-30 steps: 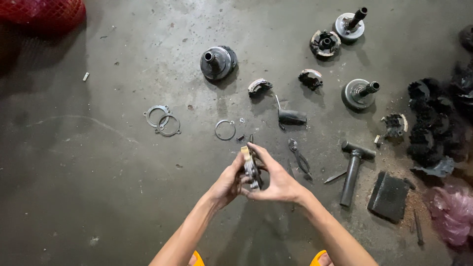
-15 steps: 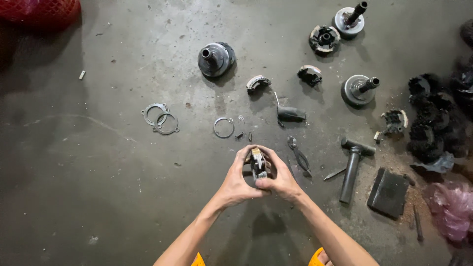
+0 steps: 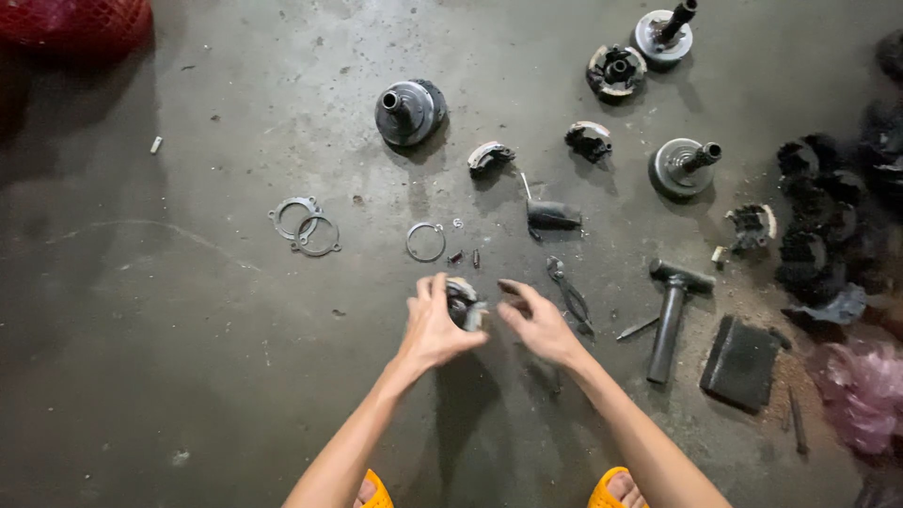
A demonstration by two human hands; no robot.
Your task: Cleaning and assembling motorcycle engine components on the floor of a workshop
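Left hand (image 3: 435, 325) clamps a small dark metal part (image 3: 464, 303). Right hand (image 3: 536, 320) is open, just beside it, near the pliers (image 3: 567, 293).

Left hand (image 3: 435, 325) grips a small metal part (image 3: 464, 303); right hand (image 3: 538, 323) open beside it.

My one view, head-worn camera, looking steeply down at the concrete floor (image 3: 188, 376) from standing-crouch height, forearms entering from the bottom edge (sandal toes just visible), parts spread ahead, mid-range.
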